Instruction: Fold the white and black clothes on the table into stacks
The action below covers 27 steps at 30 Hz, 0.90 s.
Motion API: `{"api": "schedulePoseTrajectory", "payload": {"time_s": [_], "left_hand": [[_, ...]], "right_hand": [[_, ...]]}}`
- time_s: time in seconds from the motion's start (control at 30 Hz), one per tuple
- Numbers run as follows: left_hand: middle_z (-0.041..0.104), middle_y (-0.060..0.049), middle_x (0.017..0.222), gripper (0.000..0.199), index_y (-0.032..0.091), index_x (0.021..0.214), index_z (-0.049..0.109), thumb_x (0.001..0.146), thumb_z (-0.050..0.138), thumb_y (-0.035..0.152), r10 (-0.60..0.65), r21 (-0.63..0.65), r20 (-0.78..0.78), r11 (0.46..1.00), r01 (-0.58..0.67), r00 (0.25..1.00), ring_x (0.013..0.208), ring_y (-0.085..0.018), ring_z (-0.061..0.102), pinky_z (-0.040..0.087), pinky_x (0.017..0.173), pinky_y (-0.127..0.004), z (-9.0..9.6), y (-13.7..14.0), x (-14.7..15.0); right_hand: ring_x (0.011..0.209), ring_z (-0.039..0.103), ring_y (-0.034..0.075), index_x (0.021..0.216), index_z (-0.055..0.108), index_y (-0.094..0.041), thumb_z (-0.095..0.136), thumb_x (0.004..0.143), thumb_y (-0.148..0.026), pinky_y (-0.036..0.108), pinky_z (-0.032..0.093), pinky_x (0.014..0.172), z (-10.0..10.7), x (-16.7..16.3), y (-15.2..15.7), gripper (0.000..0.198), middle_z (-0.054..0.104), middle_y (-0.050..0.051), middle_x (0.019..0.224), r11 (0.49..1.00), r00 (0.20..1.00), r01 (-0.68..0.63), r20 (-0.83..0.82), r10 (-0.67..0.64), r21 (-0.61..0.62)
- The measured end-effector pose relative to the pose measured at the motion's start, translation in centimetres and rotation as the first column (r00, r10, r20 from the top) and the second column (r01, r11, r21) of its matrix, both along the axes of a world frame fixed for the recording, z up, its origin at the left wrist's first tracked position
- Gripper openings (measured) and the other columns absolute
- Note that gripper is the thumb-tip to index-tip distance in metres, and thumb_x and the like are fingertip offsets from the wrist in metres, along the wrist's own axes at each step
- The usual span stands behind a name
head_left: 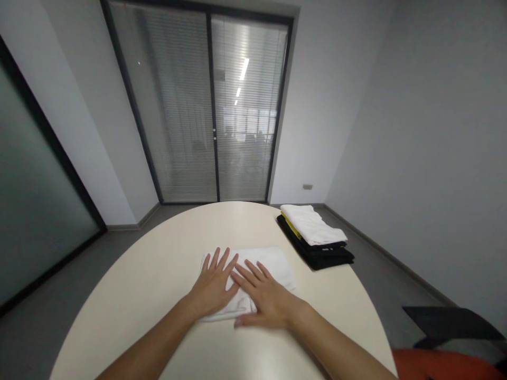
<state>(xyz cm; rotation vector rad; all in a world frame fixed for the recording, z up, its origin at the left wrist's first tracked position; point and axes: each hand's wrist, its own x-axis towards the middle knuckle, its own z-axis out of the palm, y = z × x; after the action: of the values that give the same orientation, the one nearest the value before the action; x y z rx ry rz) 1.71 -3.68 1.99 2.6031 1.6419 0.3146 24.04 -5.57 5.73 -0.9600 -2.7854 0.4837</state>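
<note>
A folded white cloth [273,264], seemingly a garment, lies flat on the round cream table [158,274]. My left hand [214,287] rests on the left part of the cloth, its fingers spread and pointing away from me. Over the middle and right part lies my right hand [267,298], palm down with its fingers apart and the thumb stretched toward the cloth's near edge. The fingertips of the two hands come close together near the cloth's centre. Both hands hide much of the cloth, and neither grips anything.
At the table's right far edge sits a stack of folded cloths [312,227], white on top, with yellow and black beneath. A chair with a red seat [439,364] and black armrest [455,322] stands at the lower right. Glass panels with blinds [245,158] are beyond the table.
</note>
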Motion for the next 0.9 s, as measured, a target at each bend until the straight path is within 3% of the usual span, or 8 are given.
{"api": "schedulePoseTrajectory", "payload": {"time_s": [0.23, 0.37, 0.47, 0.57, 0.7, 0.77, 0.83, 0.9], "left_hand": [[0.016, -0.008, 0.165, 0.067, 0.024, 0.157, 0.025, 0.098, 0.035, 0.053, 0.028, -0.052, -0.037, 0.998, -0.030, 0.999, 0.152, -0.033, 0.010, 0.011, 0.121, -0.056, 0.6, -0.1, 0.1], [0.020, -0.010, 0.164, 0.068, 0.024, 0.157, 0.026, 0.097, 0.034, 0.056, 0.069, -0.075, -0.061, 0.994, -0.074, 0.996, 0.151, -0.035, 0.016, 0.014, 0.120, -0.055, 1.0, -0.7, 0.0], [0.032, -0.014, 0.160, 0.064, 0.023, 0.154, 0.035, 0.097, 0.035, 0.054, 0.116, -0.042, -0.085, 0.992, -0.119, 0.990, 0.145, -0.037, 0.031, 0.024, 0.115, -0.054, 2.0, -1.4, 0.0], [0.055, -0.015, 0.141, 0.051, 0.022, 0.141, 0.053, 0.099, 0.034, 0.045, 0.188, 0.012, -0.070, 0.982, -0.188, 0.980, 0.124, -0.032, 0.054, 0.038, 0.102, -0.047, 3.8, -2.0, 0.0], [0.069, -0.006, 0.104, 0.041, 0.023, 0.107, 0.067, 0.102, 0.030, 0.040, 0.235, -0.078, 0.069, 0.970, -0.230, 0.970, 0.096, -0.021, 0.066, 0.046, 0.081, -0.032, 5.3, -1.9, -0.2], [0.068, -0.005, 0.104, 0.033, 0.023, 0.103, 0.066, 0.101, 0.037, 0.039, 0.248, -0.083, 0.113, 0.967, -0.240, 0.962, 0.097, -0.020, 0.065, 0.045, 0.081, -0.029, 5.1, -1.6, -0.4], [0.065, -0.006, 0.111, 0.026, 0.022, 0.108, 0.064, 0.097, 0.046, 0.037, 0.270, -0.070, 0.122, 0.962, -0.263, 0.955, 0.100, -0.020, 0.064, 0.045, 0.085, -0.029, 4.5, -1.2, -0.5], [0.063, -0.007, 0.117, 0.026, 0.020, 0.115, 0.060, 0.095, 0.051, 0.033, 0.275, -0.095, 0.122, 0.960, -0.265, 0.954, 0.101, -0.020, 0.064, 0.045, 0.087, -0.030, 3.8, -1.1, -0.6]], "right_hand": [[0.151, 0.010, 0.035, 0.159, 0.017, -0.020, 0.053, 0.086, -0.071, 0.056, 0.007, 0.122, -0.9, -0.3, 0.3, 0.096, 0.020, 0.014, 0.163, 0.999, 1.000, -0.011, 0.014, 0.010, 0.038], [0.150, 0.019, 0.032, 0.157, 0.024, -0.026, 0.052, 0.088, -0.069, 0.056, 0.012, 0.122, -0.5, 0.3, 1.2, 0.086, 0.029, 0.011, 0.160, 0.997, 0.998, -0.048, 0.040, 0.046, 0.058], [0.150, 0.020, 0.031, 0.152, 0.037, -0.036, 0.050, 0.094, -0.060, 0.057, 0.014, 0.120, -0.1, 1.8, 2.3, 0.064, 0.030, 0.005, 0.161, 0.994, 0.997, -0.017, 0.077, 0.009, 0.105], [0.150, 0.019, 0.032, 0.145, 0.047, -0.040, 0.055, 0.097, -0.039, 0.058, 0.017, 0.119, 0.3, 3.7, 3.5, 0.049, 0.029, 0.003, 0.161, 0.977, 0.983, 0.125, 0.114, -0.146, 0.174], [0.137, 0.043, 0.028, 0.139, 0.056, -0.031, 0.045, 0.096, -0.019, 0.043, 0.035, 0.110, 1.0, 5.0, 4.0, 0.046, 0.047, 0.010, 0.150, 0.875, 0.885, 0.437, 0.072, -0.459, 0.209], [0.118, 0.059, 0.025, 0.140, 0.055, -0.025, 0.038, 0.100, -0.027, 0.035, 0.044, 0.095, 1.1, 4.7, 3.9, 0.043, 0.063, 0.013, 0.129, 0.783, 0.789, 0.608, 0.013, -0.615, 0.136], [0.100, 0.066, 0.024, 0.140, 0.051, -0.021, 0.036, 0.101, -0.043, 0.032, 0.046, 0.081, 1.0, 4.0, 3.5, 0.047, 0.072, 0.012, 0.107, 0.703, 0.703, 0.711, -0.022, -0.710, 0.013], [0.089, 0.067, 0.024, 0.138, 0.049, -0.021, 0.044, 0.096, -0.053, 0.030, 0.043, 0.072, 0.6, 3.3, 3.2, 0.053, 0.073, 0.009, 0.094, 0.681, 0.681, 0.727, -0.030, -0.731, -0.089]]}}
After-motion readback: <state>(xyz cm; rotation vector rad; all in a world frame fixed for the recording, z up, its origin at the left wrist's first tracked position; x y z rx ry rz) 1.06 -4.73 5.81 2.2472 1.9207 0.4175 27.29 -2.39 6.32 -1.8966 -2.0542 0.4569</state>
